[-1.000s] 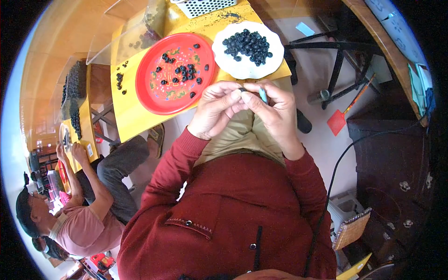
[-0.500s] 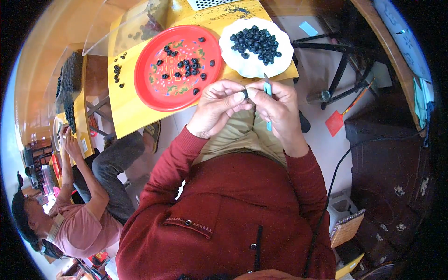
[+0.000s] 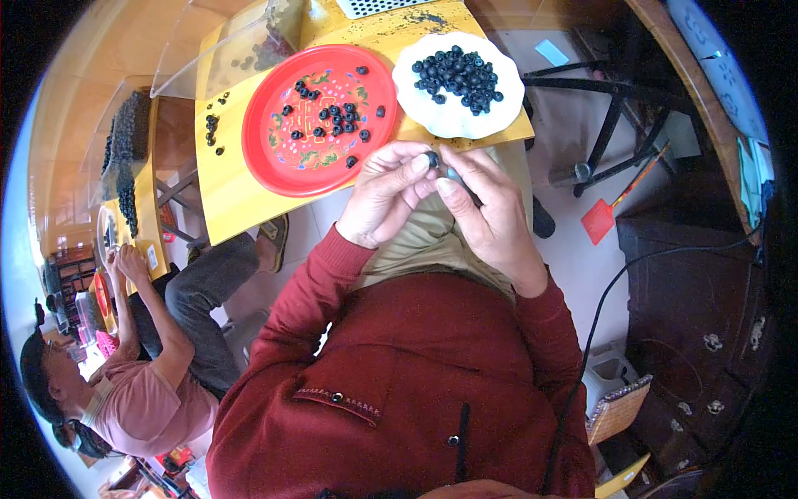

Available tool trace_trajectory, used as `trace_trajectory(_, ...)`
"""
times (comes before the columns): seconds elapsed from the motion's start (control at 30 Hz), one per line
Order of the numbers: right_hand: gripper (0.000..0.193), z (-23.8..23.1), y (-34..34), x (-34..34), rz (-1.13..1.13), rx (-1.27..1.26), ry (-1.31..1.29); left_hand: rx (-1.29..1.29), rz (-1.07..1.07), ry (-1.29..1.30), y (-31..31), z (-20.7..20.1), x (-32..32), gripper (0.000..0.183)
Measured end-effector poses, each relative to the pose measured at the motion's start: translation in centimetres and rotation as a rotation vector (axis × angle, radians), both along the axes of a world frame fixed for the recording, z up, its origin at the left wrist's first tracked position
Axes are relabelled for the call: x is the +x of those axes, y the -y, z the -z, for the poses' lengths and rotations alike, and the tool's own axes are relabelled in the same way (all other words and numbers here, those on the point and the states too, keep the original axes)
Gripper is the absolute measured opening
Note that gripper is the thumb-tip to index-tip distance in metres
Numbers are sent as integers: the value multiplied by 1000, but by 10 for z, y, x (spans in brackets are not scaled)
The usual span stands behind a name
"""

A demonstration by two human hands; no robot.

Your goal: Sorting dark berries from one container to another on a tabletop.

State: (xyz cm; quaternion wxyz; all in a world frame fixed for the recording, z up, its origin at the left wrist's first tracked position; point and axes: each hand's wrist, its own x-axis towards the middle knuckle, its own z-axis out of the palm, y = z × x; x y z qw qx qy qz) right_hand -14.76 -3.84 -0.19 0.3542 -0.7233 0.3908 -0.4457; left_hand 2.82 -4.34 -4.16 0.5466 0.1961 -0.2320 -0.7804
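A single dark round bead (image 3: 432,159) is being pinched at the thumb and fingertips of the left hand (image 3: 386,190), out in front of the body, just off the near edge of the yellow table (image 3: 226,198). A slim teal-handled tool (image 3: 453,174) is being gripped in the right hand (image 3: 492,206), largely covered by the thumb and fingers; its working end is being hidden, so whether the bead is being touched by it cannot be told. The right index fingertip is being kept close beside the bead, though contact there cannot be made out either.

The step in hand is being judged as the close working or checking of one bead, with the piece being presented by the left hand and the tool being kept ready in the right. For the next move, a firm, steady pinch is being called for, as the bead is small and round and could easily be rolled loose; the tool's end is best being kept clear of the left thumb.

Near the hands, scattered loose beads (image 3: 334,110) are being held on the round red tray (image 3: 268,169), and a denser heap of beads (image 3: 460,75) is being borne by the white scalloped plate (image 3: 459,125), beside the tray.
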Motion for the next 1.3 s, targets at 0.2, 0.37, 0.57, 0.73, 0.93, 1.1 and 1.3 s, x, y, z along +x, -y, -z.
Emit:
trace_trajectory(0.2,35,-2,-1,-2,-8,-40,-18,-18,2,1,-4,0,-2,16)
trace_trajectory(0.37,30,-1,-3,-6,4,-67,1,-11,14,12,-7,-3,-4,16)
trace_trajectory(0.57,28,-8,-8,-9,-15,-27,56,-22,-26,59,-12,-10,-7,14)
trace_trajectory(0.73,27,-7,-5,-19,56,-19,47,-144,4,53,-15,-16,-7,13)
trace_trajectory(0.93,29,-12,-12,-13,34,43,230,-95,-8,29,-17,-19,-7,13)
trace_trajectory(1.1,27,-8,-14,-6,12,65,338,-101,16,43,-21,-21,-13,14)
trace_trajectory(1.3,20,-11,-17,-11,-58,330,476,-103,26,90,-27,-29,-17,13)
